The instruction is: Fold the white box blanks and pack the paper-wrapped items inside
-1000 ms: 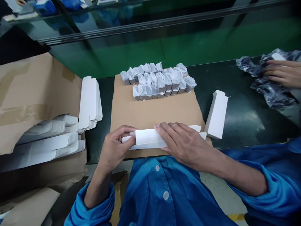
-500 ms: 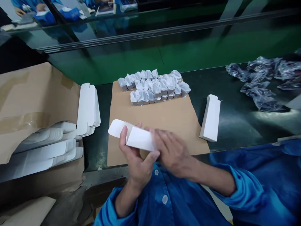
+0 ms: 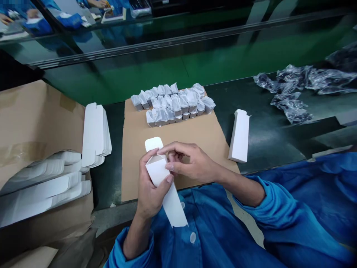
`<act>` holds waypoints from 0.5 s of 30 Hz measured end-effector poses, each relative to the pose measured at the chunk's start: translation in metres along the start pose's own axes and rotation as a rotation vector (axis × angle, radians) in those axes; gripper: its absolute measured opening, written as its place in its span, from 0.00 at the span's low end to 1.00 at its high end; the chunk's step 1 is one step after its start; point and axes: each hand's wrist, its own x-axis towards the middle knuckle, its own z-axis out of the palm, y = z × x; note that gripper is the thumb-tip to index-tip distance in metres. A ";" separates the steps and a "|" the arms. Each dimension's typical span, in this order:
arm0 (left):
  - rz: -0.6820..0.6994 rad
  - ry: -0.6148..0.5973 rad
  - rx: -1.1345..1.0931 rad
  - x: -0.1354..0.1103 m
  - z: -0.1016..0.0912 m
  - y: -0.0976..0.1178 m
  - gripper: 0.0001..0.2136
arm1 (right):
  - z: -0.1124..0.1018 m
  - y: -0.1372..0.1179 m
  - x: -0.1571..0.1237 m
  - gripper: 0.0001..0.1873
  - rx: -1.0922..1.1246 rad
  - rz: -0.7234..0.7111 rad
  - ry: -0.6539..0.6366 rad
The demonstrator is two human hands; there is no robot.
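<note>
A slim white paper box [image 3: 167, 182] is tilted in front of my chest, its top flap raised and its upper end open. My left hand [image 3: 150, 188] is closed around its upper part, thumb on the near face. At that open end, my right hand [image 3: 192, 160] has its index finger and thumb bent onto the rim and side flap; its other fingers are curled. Beneath both hands lies a sheet of brown cardboard [image 3: 134, 160]. Toward its far edge stand several small grey pieces in whitish wrapping [image 3: 170, 104], packed in rows.
Another white box [image 3: 240, 137] lies at the right side of the cardboard. Flat white boxes [image 3: 96, 130] are stacked at the left, beside a large carton [image 3: 41, 123] full of more flat boxes. Clear plastic bags [image 3: 295, 93] lie at the right. Other people's hands [image 3: 97, 3] show beyond the partition.
The box has turned from lying sideways to pointing up and away, open end at the far side. My right hand has shifted from its closed end to the open end.
</note>
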 end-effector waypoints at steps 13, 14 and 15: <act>0.127 -0.155 0.035 0.006 -0.003 -0.009 0.09 | -0.023 0.004 0.024 0.20 0.276 0.183 0.131; 0.171 -0.123 0.072 0.006 -0.002 -0.010 0.08 | -0.021 0.003 0.025 0.20 0.282 0.187 0.063; 0.195 -0.088 0.098 0.007 -0.002 -0.010 0.08 | -0.020 0.001 0.024 0.20 0.289 0.185 0.022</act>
